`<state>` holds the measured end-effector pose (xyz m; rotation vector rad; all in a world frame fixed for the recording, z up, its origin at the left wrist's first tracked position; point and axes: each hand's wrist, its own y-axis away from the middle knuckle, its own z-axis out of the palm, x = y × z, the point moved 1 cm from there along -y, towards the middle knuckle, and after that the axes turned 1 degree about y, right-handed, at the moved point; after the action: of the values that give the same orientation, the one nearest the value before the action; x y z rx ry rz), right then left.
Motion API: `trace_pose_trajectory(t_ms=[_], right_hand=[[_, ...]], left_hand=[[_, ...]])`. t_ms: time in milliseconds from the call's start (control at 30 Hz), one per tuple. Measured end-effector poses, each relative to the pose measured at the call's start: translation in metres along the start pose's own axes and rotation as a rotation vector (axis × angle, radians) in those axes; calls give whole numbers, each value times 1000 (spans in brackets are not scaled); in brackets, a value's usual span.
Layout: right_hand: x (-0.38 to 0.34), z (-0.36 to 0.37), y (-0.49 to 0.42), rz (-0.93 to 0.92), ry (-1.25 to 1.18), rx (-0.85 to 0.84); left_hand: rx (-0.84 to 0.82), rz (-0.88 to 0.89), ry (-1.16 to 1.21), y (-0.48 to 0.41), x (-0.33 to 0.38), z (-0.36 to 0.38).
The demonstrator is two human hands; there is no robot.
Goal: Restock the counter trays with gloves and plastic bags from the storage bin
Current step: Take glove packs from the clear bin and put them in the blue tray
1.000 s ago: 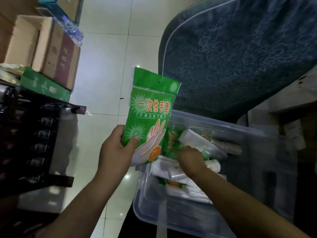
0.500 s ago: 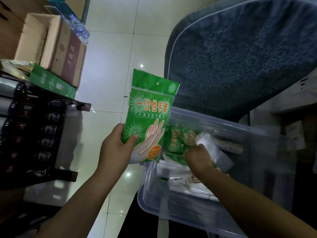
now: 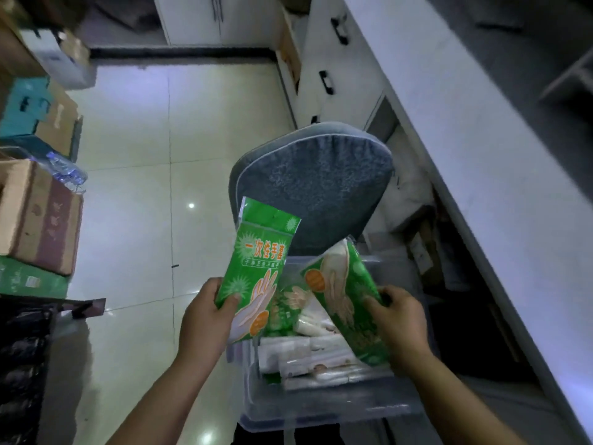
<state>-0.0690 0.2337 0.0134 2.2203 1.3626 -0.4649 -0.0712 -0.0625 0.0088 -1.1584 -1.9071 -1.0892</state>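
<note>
1. Currently, left hand point(image 3: 205, 319) grasps an upright glove pack point(image 3: 256, 271) just left of the storage bin point(image 3: 321, 409).
2. Right hand point(image 3: 401, 322) grasps a second glove pack point(image 3: 346, 290) above the bin, long axis tilted up-left, toward the first pack.

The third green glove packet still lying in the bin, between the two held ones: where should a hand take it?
Probably by the upper end of the glove packet in the bin, pinched from above. That end shows between the packets in the left hand and right hand; its lower part sits against white bag rolls.
</note>
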Motion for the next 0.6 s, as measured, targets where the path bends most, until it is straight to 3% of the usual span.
trace_pose_trajectory(t_ms=[167,367,500,600], right_hand=[[-10,-71,42,22,60,111],[-18,-165,95,-329,592,25],[-10,-200,126,-442,740,165],[8,-218,145,-422,820,232]], left_hand=[[-141,73,12,8,40,10],[-335,271,-57,22,102,50],[-581,411,-120,59,149,100],[-803,514,-147,102,172,138]])
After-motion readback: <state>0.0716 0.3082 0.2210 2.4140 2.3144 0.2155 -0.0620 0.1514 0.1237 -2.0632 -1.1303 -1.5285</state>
